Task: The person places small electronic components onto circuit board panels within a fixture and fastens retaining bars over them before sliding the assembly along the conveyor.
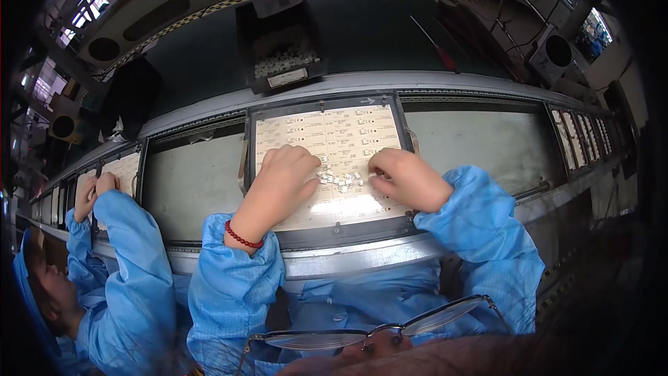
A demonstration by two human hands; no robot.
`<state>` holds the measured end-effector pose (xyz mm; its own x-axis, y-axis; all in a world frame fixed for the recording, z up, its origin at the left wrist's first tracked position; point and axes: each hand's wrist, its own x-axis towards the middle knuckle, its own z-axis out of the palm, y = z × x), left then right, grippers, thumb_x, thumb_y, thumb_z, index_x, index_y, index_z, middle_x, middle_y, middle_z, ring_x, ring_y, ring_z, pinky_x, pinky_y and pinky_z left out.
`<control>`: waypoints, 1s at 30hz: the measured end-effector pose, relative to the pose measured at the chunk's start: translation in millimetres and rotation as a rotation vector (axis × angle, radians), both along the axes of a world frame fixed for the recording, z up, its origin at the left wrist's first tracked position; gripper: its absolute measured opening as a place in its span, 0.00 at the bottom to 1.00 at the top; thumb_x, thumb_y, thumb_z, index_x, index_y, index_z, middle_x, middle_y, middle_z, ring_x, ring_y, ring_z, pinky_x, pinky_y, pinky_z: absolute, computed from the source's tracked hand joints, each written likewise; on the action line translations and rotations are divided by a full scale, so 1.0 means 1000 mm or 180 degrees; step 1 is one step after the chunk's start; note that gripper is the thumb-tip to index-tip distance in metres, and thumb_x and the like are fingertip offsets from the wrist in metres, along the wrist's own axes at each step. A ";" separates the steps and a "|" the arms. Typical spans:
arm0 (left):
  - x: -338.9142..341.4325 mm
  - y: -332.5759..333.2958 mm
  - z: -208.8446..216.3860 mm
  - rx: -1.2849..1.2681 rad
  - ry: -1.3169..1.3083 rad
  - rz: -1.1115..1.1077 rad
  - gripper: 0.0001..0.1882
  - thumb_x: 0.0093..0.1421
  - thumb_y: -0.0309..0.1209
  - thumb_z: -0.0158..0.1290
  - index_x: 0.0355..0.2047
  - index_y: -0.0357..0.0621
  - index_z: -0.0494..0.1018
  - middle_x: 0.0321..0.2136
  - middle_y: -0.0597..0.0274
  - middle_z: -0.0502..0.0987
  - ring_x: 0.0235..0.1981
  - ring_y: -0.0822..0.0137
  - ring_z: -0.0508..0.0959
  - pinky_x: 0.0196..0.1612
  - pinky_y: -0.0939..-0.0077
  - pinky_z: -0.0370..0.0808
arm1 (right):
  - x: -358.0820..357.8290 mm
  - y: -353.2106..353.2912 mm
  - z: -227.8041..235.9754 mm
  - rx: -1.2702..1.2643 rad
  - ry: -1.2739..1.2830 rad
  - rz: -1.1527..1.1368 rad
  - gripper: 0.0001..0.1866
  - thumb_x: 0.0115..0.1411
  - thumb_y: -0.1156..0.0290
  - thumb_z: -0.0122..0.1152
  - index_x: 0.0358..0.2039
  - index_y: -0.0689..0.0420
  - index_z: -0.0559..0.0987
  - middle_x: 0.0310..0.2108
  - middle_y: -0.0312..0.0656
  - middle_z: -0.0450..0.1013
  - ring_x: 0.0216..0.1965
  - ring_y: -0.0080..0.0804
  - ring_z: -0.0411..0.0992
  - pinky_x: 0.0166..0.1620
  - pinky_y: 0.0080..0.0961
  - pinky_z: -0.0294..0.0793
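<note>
A cream circuit board panel (pixel 292 221) with rows of printed marks lies in a dark frame (pixel 323 106) right before me. Several small white connectors (pixel 342 181) sit loose in a heap on its middle. To the left of the heap, my left hand (pixel 284 179) rests over the panel with fingers curled down; its fingertips are hidden beneath it. On the heap's right side, my right hand (pixel 409 177) has thumb and fingers drawn together close to the panel. Whatever either hand pinches is too small or covered to name. More white connectors are fixed along the panel's upper rows.
Beyond the metal rail (pixel 209 118) stands a black bin (pixel 280 49) of small white parts. A screwdriver (pixel 443 54) lies on the dark green bench (pixel 376 35). At left, a co-worker's hands (pixel 97 188) work on another panel. More framed panels (pixel 581 132) line the conveyor at right.
</note>
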<state>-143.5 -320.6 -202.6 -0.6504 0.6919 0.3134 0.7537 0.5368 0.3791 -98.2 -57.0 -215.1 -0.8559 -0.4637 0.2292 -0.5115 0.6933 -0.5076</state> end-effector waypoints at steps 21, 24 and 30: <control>0.002 0.010 -0.012 0.0136 0.0065 0.0165 0.08 0.52 0.22 0.57 0.35 0.39 0.75 0.31 0.55 0.76 0.36 0.54 0.76 0.44 0.64 0.72 | -0.016 0.014 0.000 -0.0150 -0.0217 -0.0115 0.08 0.60 0.72 0.56 0.38 0.61 0.76 0.36 0.49 0.76 0.38 0.47 0.76 0.44 0.36 0.75; -0.003 0.001 0.000 0.0375 -0.0191 0.0429 0.10 0.52 0.21 0.55 0.36 0.38 0.75 0.30 0.54 0.76 0.35 0.55 0.76 0.42 0.65 0.74 | -0.009 0.009 0.004 -0.0354 -0.0266 -0.0178 0.08 0.59 0.73 0.59 0.39 0.61 0.77 0.36 0.48 0.75 0.36 0.45 0.75 0.42 0.34 0.75; -0.020 -0.028 0.005 0.0471 -0.0927 0.0626 0.09 0.54 0.26 0.56 0.36 0.38 0.77 0.31 0.51 0.78 0.36 0.53 0.78 0.42 0.64 0.74 | -0.014 0.012 0.005 -0.0264 -0.0694 -0.0078 0.07 0.58 0.74 0.57 0.36 0.62 0.77 0.33 0.50 0.76 0.36 0.45 0.75 0.41 0.34 0.75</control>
